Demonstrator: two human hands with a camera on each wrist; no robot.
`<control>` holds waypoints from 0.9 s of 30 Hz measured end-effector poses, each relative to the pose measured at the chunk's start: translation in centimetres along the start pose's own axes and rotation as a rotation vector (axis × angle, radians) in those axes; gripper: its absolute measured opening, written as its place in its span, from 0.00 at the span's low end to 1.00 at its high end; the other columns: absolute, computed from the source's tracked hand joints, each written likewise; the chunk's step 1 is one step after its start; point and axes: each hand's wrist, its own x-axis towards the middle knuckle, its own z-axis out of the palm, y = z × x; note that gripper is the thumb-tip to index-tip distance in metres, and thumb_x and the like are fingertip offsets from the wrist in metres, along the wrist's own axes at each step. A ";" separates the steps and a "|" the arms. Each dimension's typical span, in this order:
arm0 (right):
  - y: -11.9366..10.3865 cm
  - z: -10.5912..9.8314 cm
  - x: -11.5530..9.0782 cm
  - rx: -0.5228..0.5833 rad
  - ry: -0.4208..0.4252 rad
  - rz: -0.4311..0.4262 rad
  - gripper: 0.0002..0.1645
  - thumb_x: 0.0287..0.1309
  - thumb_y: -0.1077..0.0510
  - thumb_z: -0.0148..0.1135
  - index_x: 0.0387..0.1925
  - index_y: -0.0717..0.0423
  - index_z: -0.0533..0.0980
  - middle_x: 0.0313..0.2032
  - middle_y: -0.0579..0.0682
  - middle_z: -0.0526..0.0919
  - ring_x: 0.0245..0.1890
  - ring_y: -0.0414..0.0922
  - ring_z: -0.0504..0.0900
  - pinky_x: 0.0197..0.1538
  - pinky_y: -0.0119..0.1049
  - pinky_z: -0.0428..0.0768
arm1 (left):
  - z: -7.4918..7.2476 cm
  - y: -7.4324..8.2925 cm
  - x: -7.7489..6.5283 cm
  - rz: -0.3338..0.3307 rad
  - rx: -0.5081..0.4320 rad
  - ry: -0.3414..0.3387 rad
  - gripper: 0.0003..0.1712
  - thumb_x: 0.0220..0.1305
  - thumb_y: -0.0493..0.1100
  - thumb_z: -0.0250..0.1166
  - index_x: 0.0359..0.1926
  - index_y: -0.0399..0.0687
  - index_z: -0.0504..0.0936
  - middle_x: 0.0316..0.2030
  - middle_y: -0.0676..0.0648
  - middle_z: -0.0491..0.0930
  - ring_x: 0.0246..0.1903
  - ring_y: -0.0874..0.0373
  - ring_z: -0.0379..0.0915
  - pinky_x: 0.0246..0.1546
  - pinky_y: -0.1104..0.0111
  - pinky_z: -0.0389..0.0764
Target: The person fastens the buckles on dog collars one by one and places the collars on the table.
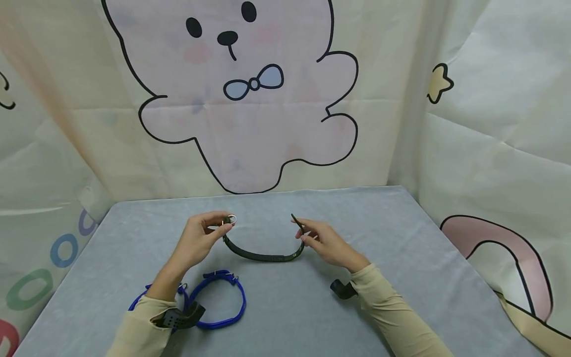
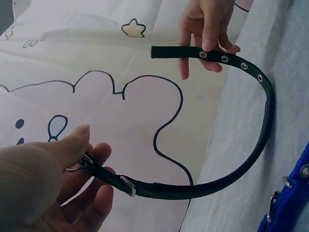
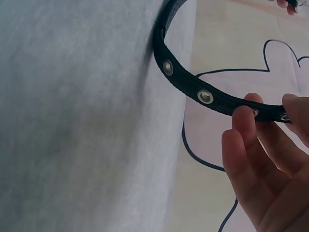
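Note:
A dark green collar (image 1: 263, 257) hangs in a U-shaped curve between both hands above the table. My left hand (image 1: 199, 236) pinches its buckle end, where a metal ring (image 1: 233, 218) shows. In the left wrist view a metal keeper (image 2: 128, 186) sits on the strap close to the fingers. With thumb and fingers, my right hand (image 1: 327, 242) pinches the strap near its free end, which points up past the fingers. Metal eyelets (image 3: 205, 96) run along that part of the strap in the right wrist view.
Blue collars (image 1: 220, 325), fastened into loops, lie on the grey cloth-covered table (image 1: 285, 307) at the left, partly behind my left forearm. Behind the table hangs a printed curtain (image 1: 379, 74) with a cartoon bear. Each wrist carries a black camera (image 1: 343, 289).

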 end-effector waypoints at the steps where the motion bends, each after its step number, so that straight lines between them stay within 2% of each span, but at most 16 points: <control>1: -0.1 0.0 0.0 -0.002 -0.002 -0.005 0.29 0.73 0.65 0.53 0.73 0.57 0.65 0.48 0.64 0.84 0.46 0.55 0.86 0.45 0.34 0.82 | 0.1 0.1 0.0 0.005 -0.023 0.001 0.14 0.69 0.39 0.66 0.54 0.40 0.85 0.45 0.40 0.89 0.40 0.72 0.80 0.41 0.75 0.82; 5: -0.6 0.3 -0.1 0.012 0.008 -0.015 0.29 0.73 0.65 0.54 0.72 0.58 0.66 0.47 0.61 0.85 0.46 0.58 0.85 0.45 0.35 0.82 | 0.4 0.5 0.0 0.032 -0.100 0.002 0.13 0.67 0.35 0.66 0.52 0.37 0.83 0.46 0.37 0.88 0.38 0.74 0.82 0.35 0.73 0.83; 9: -1.4 0.7 -0.2 0.021 0.025 -0.034 0.23 0.71 0.64 0.57 0.66 0.60 0.73 0.45 0.57 0.87 0.44 0.59 0.86 0.43 0.34 0.82 | 1.1 1.0 -0.3 0.056 -0.131 -0.013 0.12 0.69 0.33 0.64 0.51 0.37 0.82 0.45 0.35 0.88 0.37 0.69 0.84 0.31 0.70 0.83; 15: -2.5 1.9 -0.2 0.030 -0.005 -0.077 0.12 0.69 0.60 0.61 0.51 0.57 0.82 0.44 0.58 0.89 0.38 0.57 0.88 0.39 0.30 0.82 | 3.2 1.8 -0.8 0.106 -0.060 -0.068 0.13 0.69 0.39 0.65 0.52 0.42 0.83 0.44 0.41 0.89 0.36 0.66 0.85 0.32 0.68 0.84; 21: -2.8 2.9 -0.3 0.019 0.007 -0.099 0.12 0.68 0.58 0.63 0.51 0.54 0.83 0.42 0.53 0.89 0.33 0.55 0.87 0.37 0.30 0.81 | 4.5 2.7 -1.2 0.121 -0.016 -0.075 0.14 0.68 0.42 0.67 0.52 0.45 0.85 0.45 0.45 0.88 0.38 0.60 0.85 0.35 0.70 0.82; 27: -2.9 3.4 -0.2 0.007 0.014 -0.090 0.14 0.69 0.57 0.62 0.53 0.54 0.83 0.43 0.51 0.88 0.34 0.55 0.86 0.39 0.31 0.82 | 4.5 2.8 -1.4 0.112 0.025 -0.090 0.15 0.68 0.42 0.67 0.54 0.46 0.86 0.46 0.46 0.88 0.38 0.60 0.83 0.36 0.70 0.81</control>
